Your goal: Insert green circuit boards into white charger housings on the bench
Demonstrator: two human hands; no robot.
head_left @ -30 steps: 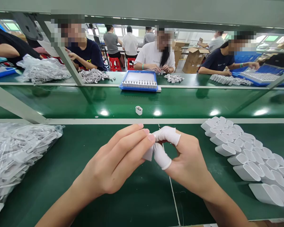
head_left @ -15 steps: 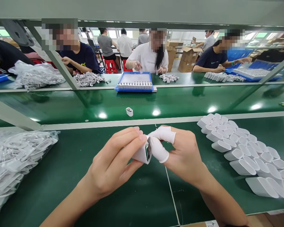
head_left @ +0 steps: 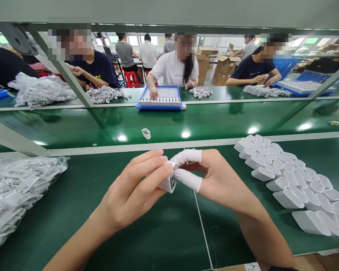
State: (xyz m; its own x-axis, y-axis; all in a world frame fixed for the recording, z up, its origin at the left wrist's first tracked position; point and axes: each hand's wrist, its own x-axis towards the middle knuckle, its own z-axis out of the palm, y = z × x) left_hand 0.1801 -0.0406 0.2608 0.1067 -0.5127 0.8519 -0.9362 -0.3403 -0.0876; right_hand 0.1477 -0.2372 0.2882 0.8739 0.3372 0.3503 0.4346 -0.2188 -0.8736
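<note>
My left hand (head_left: 137,188) is closed around a small white plastic housing (head_left: 166,184), tilted with its open end toward the right. A green-edged circuit board (head_left: 173,182) shows inside that opening. White finger cots cover the thumb and forefinger of my right hand (head_left: 206,173). Those two fingertips pinch together at the upper part of the opening, touching the housing; what lies between them is hidden.
White empty housings (head_left: 288,173) stand in rows at right. A clear bag of white parts (head_left: 25,199) lies at left. Beyond the pale rail, one housing (head_left: 146,133) sits on the green belt (head_left: 220,124). Co-workers sit opposite, around a blue tray (head_left: 159,107).
My right fingers have straightened and shifted slightly left at the opening. The lone housing on the belt has moved left. The middle co-worker's hand has come down to the blue tray.
</note>
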